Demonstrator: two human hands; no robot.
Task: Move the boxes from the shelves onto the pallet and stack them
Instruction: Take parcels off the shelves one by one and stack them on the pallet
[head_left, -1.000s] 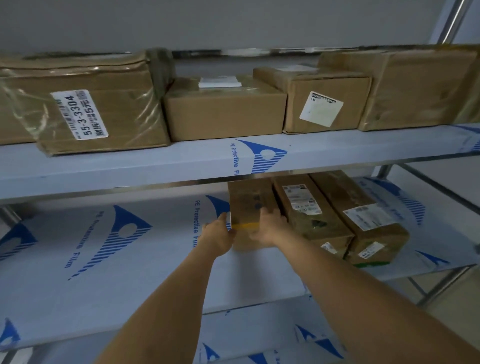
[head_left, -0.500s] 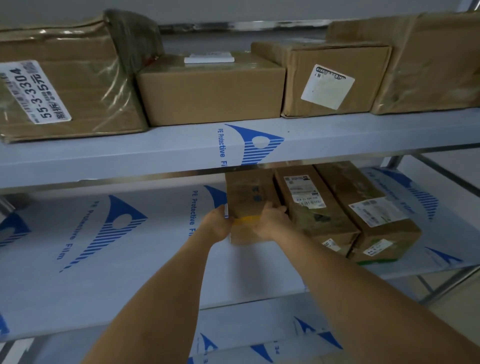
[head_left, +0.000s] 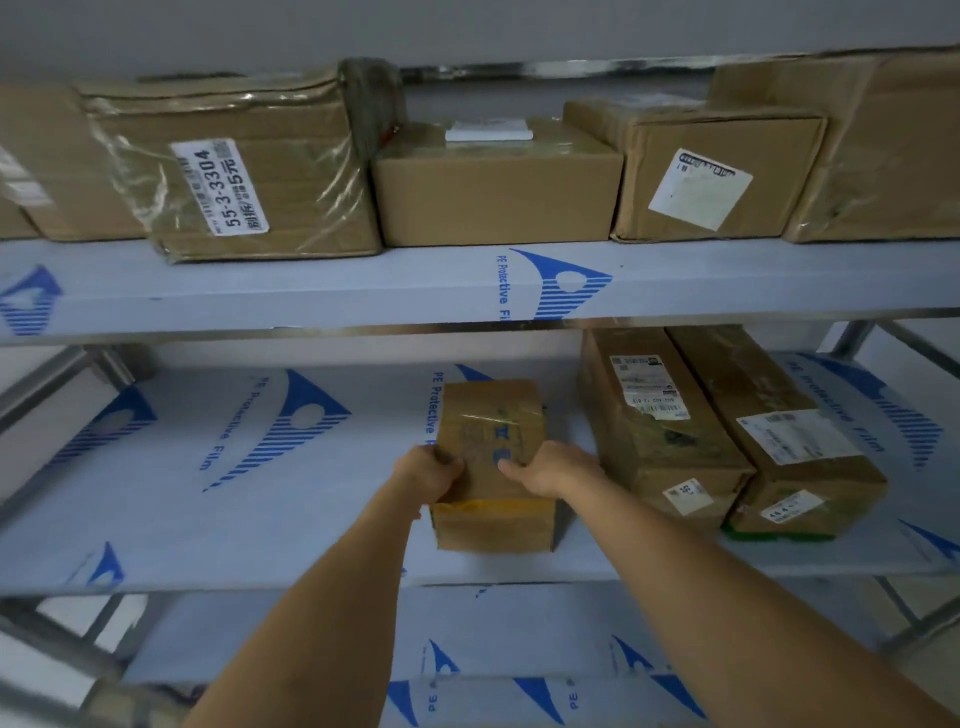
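We've got the box (head_left: 493, 457) on the middle shelf (head_left: 260, 519), near its front edge, clear of its two neighbours (head_left: 660, 431) — room for both palms. Left hand (head_left: 428, 475) and right hand (head_left: 553, 470) clamp its sides, fingers curled over the top. Its long axis runs front to back, short end facing us — good for sliding straight out

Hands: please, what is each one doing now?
Left hand: closed on the small box, left side.
Right hand: closed on the same box, right side.
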